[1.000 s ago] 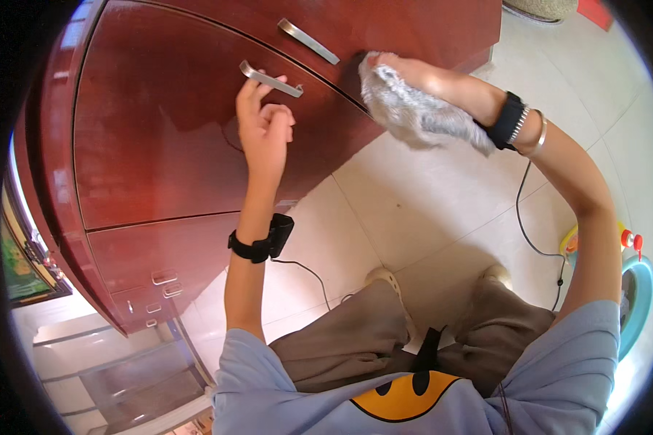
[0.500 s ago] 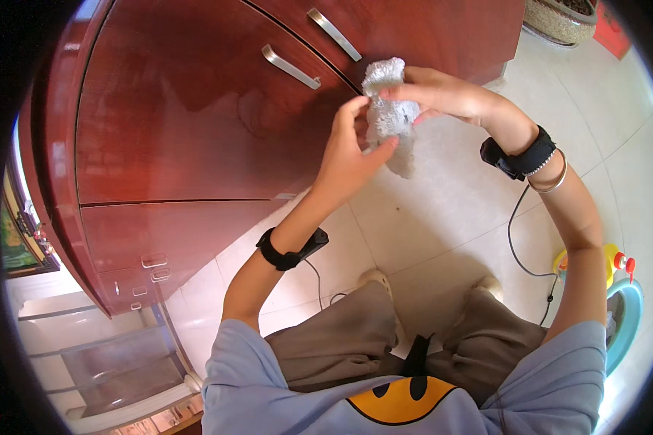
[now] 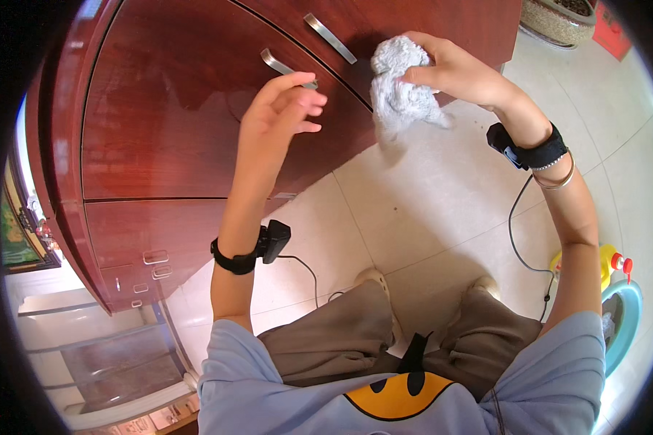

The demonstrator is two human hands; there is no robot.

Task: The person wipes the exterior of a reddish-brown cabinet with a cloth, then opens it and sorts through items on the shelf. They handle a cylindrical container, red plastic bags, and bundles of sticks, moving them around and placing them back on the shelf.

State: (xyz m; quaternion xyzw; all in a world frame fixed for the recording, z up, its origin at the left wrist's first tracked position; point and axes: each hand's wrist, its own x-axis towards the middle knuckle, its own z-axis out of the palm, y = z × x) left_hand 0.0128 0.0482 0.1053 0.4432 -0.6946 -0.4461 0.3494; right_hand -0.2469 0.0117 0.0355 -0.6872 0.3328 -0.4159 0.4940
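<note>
A crumpled light-grey cleaning cloth (image 3: 403, 90) hangs bunched in my right hand (image 3: 461, 76), its thumb pressed into the fabric and its lower corners loose. It is held in front of the glossy red-brown cabinet (image 3: 174, 109), near the lower edge of the doors. My left hand (image 3: 279, 112) is off the cloth, fingers partly curled and apart, with nothing in them. It hovers over the left door beside a metal handle (image 3: 279, 64), part of which the hand hides. A second metal handle (image 3: 330, 38) sits on the neighbouring door.
Pale floor tiles (image 3: 413, 203) lie below. At the right stand a turquoise basin (image 3: 624, 326) and a yellow container with a red cap (image 3: 609, 264). A plant pot (image 3: 559, 22) is at the far right. Black cables (image 3: 515, 232) trail from both wristbands.
My left hand has let go of the cloth and moved left to the door handle. My right hand keeps the cloth, which now hangs looser and slightly higher.
</note>
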